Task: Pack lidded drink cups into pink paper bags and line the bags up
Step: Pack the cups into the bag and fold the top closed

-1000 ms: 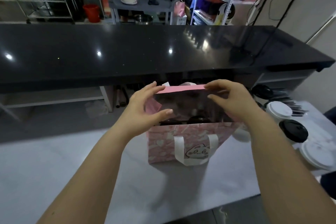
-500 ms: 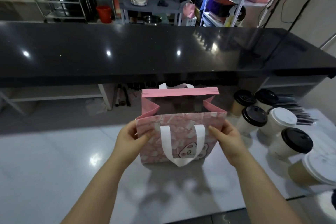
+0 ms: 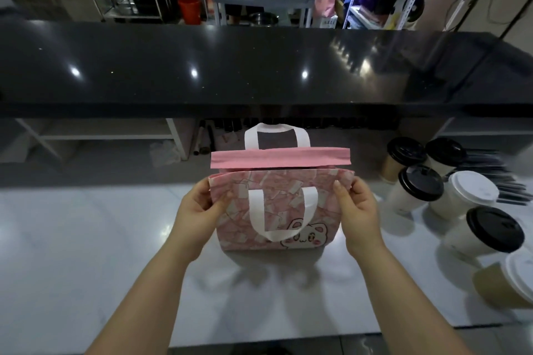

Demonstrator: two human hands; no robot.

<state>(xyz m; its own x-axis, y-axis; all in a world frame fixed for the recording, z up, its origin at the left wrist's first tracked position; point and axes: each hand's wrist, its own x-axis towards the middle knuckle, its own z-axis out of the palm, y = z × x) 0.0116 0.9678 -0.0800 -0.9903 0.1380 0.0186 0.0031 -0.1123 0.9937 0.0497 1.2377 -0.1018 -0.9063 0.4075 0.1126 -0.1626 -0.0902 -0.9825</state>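
One pink bag (image 3: 277, 210), six lidded cups (image 3: 415, 190), two hands (image 3: 199, 210).

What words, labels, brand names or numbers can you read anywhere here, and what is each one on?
None can be read.
Pink paper bag: only a cartoon animal face and a pattern, no lettering.
Lidded cups: no print shows.
White box under the far shelving: dark marks, too small and blurred to read.

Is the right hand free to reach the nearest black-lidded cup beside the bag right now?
Probably not at once: the right hand is pinching the pink bag. Once it lets go, nothing stands between it and the black-lidded cup.
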